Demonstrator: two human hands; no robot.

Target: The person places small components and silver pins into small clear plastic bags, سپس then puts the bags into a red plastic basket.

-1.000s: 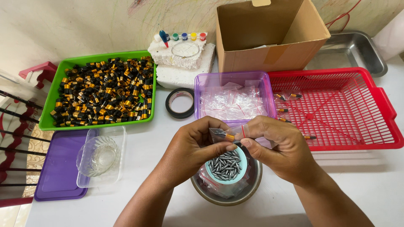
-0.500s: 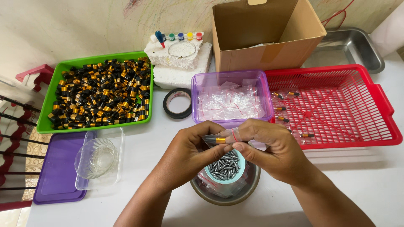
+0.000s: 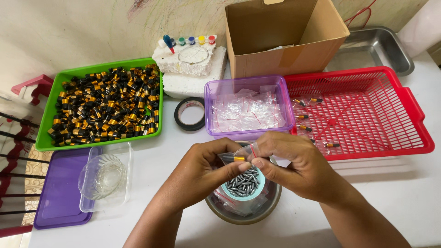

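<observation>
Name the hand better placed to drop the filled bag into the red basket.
Right. The right hand sits nearer the red basket and already pinches the small clear bag; the left hand is farther off.

Both forearms run off the bottom edge. The round steel bowl [image 3: 243, 212] of small grey metal pins [image 3: 243, 183] sits half hidden under the hands.

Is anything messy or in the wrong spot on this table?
Nothing is spilled or broken. The one odd bit: a few small bagged pieces lie scattered loose at the left side of the red basket, while the black and gold parts stay heaped inside the green tray.
</observation>
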